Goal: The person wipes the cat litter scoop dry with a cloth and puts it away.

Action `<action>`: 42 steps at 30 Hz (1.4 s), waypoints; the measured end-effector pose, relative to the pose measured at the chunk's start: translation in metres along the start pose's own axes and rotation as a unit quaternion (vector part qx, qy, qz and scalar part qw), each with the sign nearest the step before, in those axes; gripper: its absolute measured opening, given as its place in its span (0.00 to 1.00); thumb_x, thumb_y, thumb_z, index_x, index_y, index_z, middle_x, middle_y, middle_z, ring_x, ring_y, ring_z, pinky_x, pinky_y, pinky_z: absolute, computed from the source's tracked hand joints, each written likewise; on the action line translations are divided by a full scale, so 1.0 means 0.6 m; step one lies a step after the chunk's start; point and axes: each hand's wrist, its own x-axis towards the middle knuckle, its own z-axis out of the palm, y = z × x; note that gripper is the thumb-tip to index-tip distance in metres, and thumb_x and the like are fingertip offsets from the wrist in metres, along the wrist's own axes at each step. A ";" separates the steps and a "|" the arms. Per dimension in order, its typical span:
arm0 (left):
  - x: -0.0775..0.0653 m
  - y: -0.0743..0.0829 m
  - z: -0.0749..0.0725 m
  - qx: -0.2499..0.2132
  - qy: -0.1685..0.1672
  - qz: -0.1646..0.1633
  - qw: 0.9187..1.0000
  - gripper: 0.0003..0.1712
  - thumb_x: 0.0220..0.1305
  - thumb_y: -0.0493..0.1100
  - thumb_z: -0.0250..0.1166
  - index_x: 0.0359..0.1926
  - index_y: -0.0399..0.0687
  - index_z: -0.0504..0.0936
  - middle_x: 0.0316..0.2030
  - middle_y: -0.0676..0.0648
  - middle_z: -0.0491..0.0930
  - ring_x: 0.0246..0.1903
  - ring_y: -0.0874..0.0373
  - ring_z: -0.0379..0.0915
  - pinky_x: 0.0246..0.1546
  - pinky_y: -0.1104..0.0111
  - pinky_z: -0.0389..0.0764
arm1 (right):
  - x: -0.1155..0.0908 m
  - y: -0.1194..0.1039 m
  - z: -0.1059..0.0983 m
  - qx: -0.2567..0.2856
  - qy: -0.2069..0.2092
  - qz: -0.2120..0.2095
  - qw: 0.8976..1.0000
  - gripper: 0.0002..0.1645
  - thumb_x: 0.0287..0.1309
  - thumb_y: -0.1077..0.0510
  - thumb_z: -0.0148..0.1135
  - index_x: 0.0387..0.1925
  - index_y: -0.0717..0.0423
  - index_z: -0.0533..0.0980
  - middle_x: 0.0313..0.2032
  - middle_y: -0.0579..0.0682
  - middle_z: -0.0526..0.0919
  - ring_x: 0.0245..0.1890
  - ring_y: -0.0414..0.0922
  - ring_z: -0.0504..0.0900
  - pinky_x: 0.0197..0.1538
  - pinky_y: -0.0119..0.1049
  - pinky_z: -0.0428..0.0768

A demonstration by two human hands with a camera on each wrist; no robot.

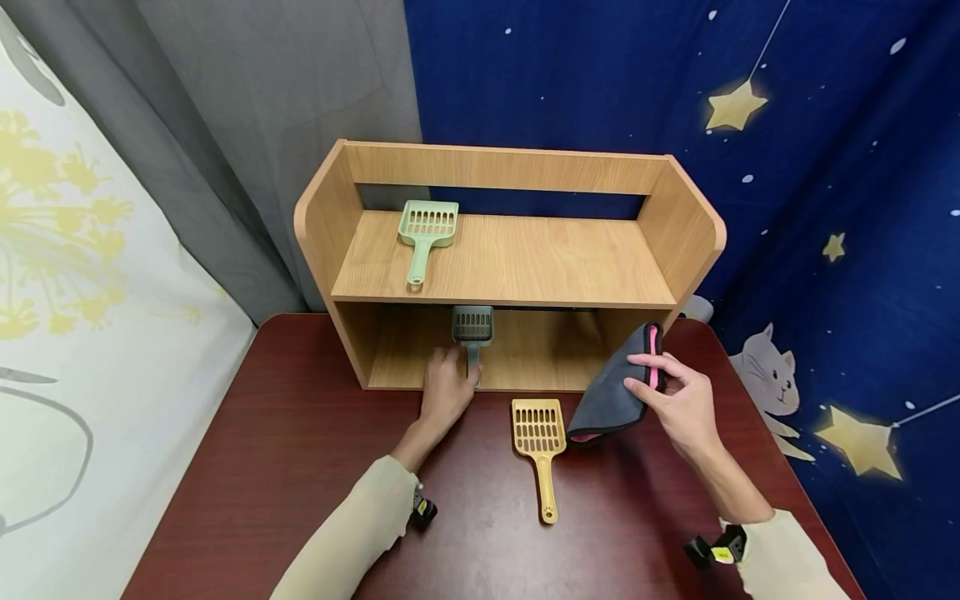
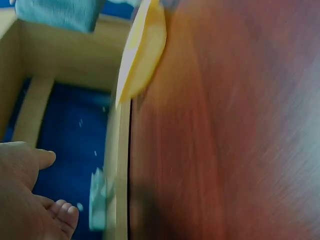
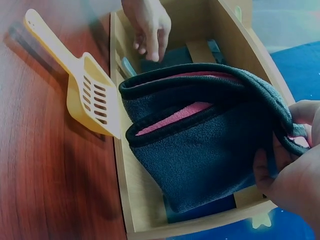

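Note:
A grey slotted litter scoop (image 1: 472,341) lies on the lower shelf, its handle toward the front edge. My left hand (image 1: 447,390) is beside that handle; in the left wrist view the thumb and fingers of this hand (image 2: 25,192) are apart and hold nothing. With thumb and fingers, my right hand (image 1: 681,406) pinches a folded dark grey cloth (image 1: 611,392) that has a pink side and black edging. The cloth (image 3: 210,145) hangs in front of the shelf's right end. A yellow litter scoop (image 1: 544,463) lies on the table between my hands.
A two-tier wooden shelf (image 1: 510,303) stands at the back of the dark red table (image 1: 300,467). On its upper board lies a light green litter scoop (image 1: 422,250). Grey and blue curtains (image 1: 570,75) hang behind, and a white patterned curtain (image 1: 90,433) is on the left.

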 end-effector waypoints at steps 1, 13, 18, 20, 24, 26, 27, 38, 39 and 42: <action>-0.008 0.007 -0.002 -0.001 -0.004 0.007 1.000 0.27 0.62 0.42 0.77 0.55 0.27 0.83 0.43 0.31 0.80 0.44 0.34 0.79 0.46 0.44 0.80 | -0.001 -0.001 -0.003 -0.010 -0.003 -0.002 1.000 0.20 0.55 0.75 0.76 0.51 0.73 0.84 0.45 0.50 0.83 0.33 0.35 0.84 0.38 0.26 0.84; -0.104 0.093 0.006 0.008 -0.146 -0.011 0.989 0.51 0.61 0.55 0.78 0.75 0.30 0.68 0.64 0.32 0.74 0.64 0.38 0.71 0.64 0.47 0.77 | -0.005 -0.015 -0.027 -0.066 -0.011 -0.011 0.998 0.20 0.56 0.74 0.75 0.51 0.70 0.84 0.48 0.50 0.79 0.32 0.33 0.83 0.36 0.25 0.83; -0.134 0.107 0.018 0.029 -0.186 -0.030 0.982 0.61 0.58 0.61 0.80 0.78 0.28 0.61 0.63 0.32 0.72 0.64 0.39 0.69 0.63 0.49 0.77 | -0.006 -0.022 -0.038 -0.094 -0.017 -0.017 0.995 0.19 0.58 0.72 0.75 0.52 0.68 0.85 0.47 0.49 0.78 0.29 0.35 0.81 0.36 0.24 0.82; -0.144 0.113 0.023 0.036 -0.195 -0.033 0.980 0.65 0.55 0.62 0.81 0.78 0.26 0.60 0.64 0.31 0.72 0.64 0.39 0.68 0.64 0.50 0.76 | -0.007 -0.023 -0.044 -0.110 -0.021 -0.022 0.993 0.19 0.58 0.71 0.76 0.52 0.67 0.86 0.45 0.48 0.78 0.26 0.36 0.78 0.33 0.23 0.80; -0.157 0.123 0.038 0.051 -0.209 -0.037 0.976 0.69 0.52 0.64 0.82 0.77 0.25 0.59 0.64 0.29 0.72 0.65 0.37 0.69 0.66 0.50 0.75 | -0.005 -0.021 -0.058 -0.142 -0.035 -0.042 0.988 0.19 0.56 0.71 0.77 0.51 0.64 0.87 0.42 0.47 0.77 0.18 0.37 0.69 0.26 0.25 0.72; -0.161 0.126 0.046 0.064 -0.217 -0.039 0.973 0.70 0.51 0.66 0.82 0.78 0.25 0.58 0.63 0.30 0.72 0.65 0.37 0.69 0.66 0.50 0.74 | -0.003 -0.019 -0.065 -0.154 -0.045 -0.050 0.986 0.20 0.55 0.72 0.77 0.50 0.63 0.87 0.39 0.46 0.74 0.17 0.38 0.65 0.22 0.28 0.67; -0.163 0.128 0.050 0.068 -0.223 -0.043 0.972 0.71 0.51 0.66 0.82 0.78 0.25 0.58 0.64 0.30 0.72 0.65 0.37 0.69 0.67 0.50 0.74 | -0.002 -0.017 -0.068 -0.159 -0.051 -0.056 0.984 0.20 0.54 0.72 0.77 0.50 0.62 0.87 0.37 0.47 0.73 0.16 0.38 0.62 0.21 0.31 0.64; -0.167 0.140 0.076 0.109 -0.233 -0.056 0.965 0.74 0.48 0.68 0.83 0.78 0.26 0.57 0.63 0.33 0.71 0.62 0.41 0.68 0.65 0.53 0.75 | 0.031 -0.004 -0.089 -0.173 -0.142 -0.114 0.968 0.24 0.47 0.78 0.79 0.46 0.60 0.88 0.29 0.54 0.70 0.23 0.37 0.69 0.24 0.33 0.66; -0.168 0.140 0.077 0.109 -0.234 -0.057 0.964 0.74 0.48 0.68 0.83 0.79 0.26 0.57 0.64 0.33 0.71 0.62 0.41 0.68 0.65 0.52 0.75 | 0.034 -0.005 -0.090 -0.173 -0.153 -0.116 0.966 0.24 0.47 0.78 0.78 0.46 0.60 0.88 0.29 0.54 0.71 0.25 0.38 0.70 0.25 0.32 0.67; -0.170 0.142 0.079 0.106 -0.237 -0.057 0.964 0.74 0.48 0.67 0.83 0.79 0.27 0.56 0.66 0.32 0.70 0.65 0.39 0.67 0.66 0.51 0.74 | 0.042 -0.009 -0.090 -0.173 -0.189 -0.121 0.959 0.23 0.49 0.78 0.77 0.46 0.59 0.88 0.32 0.52 0.73 0.30 0.37 0.75 0.28 0.29 0.72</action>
